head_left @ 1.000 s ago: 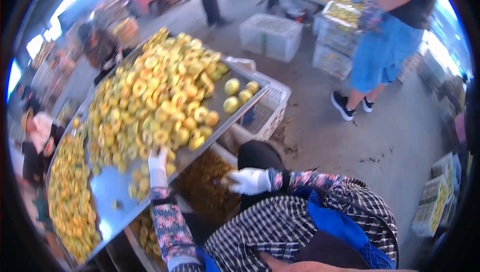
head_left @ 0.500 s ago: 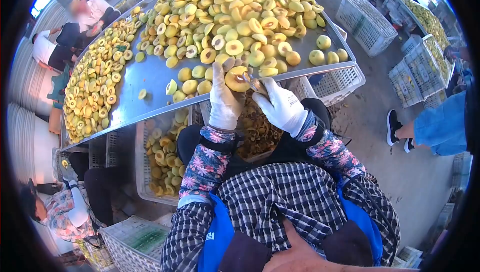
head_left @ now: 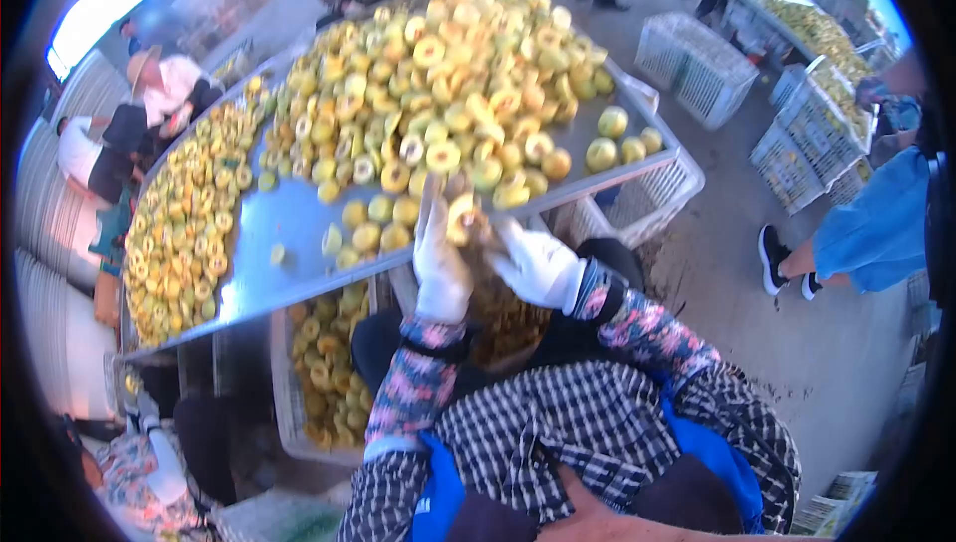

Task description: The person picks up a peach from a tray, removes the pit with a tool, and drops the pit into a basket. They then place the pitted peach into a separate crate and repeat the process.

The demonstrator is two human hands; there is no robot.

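Observation:
My left hand (head_left: 441,263), in a stained white glove, holds up a halved yellow peach (head_left: 462,217) at the near edge of the metal table (head_left: 274,278). Close on its right is my gloved right hand (head_left: 541,265), fingers curled round a small metal-tipped pitting tool, now mostly smeared by motion. A large heap of peach halves (head_left: 438,74) covers the table beyond my hands. Beneath them, brown pits and scraps (head_left: 513,333) lie between my knees. A white crate (head_left: 286,407) filled with peach halves stands under the table edge, left of my legs.
Another band of halves (head_left: 184,253) lines the table's left side. A white crate (head_left: 652,188) sits under the right corner. More crates (head_left: 697,69) stand on the floor at right, near a person in blue (head_left: 881,228). Other people sit along the left.
The view has shifted, and the table sits a little lower in it. Both hands remain together at the peach half; the tool, clear before, is now blurred.

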